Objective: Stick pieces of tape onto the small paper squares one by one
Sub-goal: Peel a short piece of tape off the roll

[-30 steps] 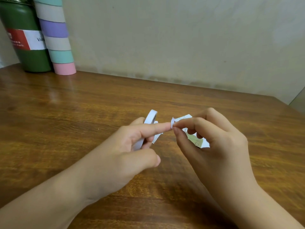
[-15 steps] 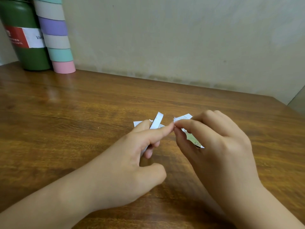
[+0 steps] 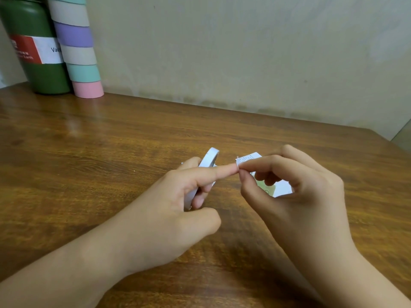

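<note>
Fingers (image 3: 255, 166) of right hand (image 3: 295, 196) pinch a paper square (image 3: 246, 158) mid-worktop (image 3: 111, 152). Left hand (image 3: 178, 196) grips tape roll (image 3: 209, 158), index tip touching the square's edge. Step looks like sticking tape on; next probably press it flat, take another square.

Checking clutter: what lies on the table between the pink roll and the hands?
Only bare table between pink roll and hands, head view.
</note>
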A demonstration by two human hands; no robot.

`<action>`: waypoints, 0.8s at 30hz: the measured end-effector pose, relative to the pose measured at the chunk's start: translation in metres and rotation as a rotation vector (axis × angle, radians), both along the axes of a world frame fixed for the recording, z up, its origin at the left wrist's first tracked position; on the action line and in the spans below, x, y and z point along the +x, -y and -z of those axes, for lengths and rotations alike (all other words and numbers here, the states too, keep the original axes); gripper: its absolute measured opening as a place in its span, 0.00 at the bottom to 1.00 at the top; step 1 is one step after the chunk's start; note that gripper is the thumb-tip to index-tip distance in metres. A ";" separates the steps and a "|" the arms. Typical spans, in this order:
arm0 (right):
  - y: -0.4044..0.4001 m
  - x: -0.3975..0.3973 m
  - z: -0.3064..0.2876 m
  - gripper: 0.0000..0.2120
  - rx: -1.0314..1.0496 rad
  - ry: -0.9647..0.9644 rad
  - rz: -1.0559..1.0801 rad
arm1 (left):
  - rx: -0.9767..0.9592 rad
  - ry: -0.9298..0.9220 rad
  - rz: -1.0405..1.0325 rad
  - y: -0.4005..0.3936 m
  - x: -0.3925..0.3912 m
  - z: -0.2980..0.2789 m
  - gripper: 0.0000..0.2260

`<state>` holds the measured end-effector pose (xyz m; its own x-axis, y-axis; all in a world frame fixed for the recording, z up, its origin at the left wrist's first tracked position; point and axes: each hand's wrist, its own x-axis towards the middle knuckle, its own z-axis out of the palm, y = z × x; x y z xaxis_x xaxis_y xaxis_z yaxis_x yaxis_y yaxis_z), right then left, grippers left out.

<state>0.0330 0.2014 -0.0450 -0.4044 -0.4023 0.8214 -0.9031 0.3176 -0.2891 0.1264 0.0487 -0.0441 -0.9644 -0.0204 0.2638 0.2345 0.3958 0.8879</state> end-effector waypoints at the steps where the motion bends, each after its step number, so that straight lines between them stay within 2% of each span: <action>1: 0.000 0.000 -0.001 0.02 -0.003 0.011 -0.009 | 0.010 0.003 -0.001 0.000 0.000 -0.001 0.28; 10: 0.001 0.000 -0.002 0.01 -0.037 0.046 -0.062 | 0.120 0.018 0.026 0.000 0.001 -0.004 0.28; 24: 0.000 -0.001 -0.002 0.02 -0.021 0.058 -0.050 | 0.128 0.012 0.014 -0.002 0.003 -0.011 0.28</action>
<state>0.0316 0.2019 -0.0432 -0.4312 -0.4063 0.8056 -0.8993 0.2663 -0.3470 0.1297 0.0510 -0.0331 -0.9679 -0.0398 0.2481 0.2280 0.2760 0.9337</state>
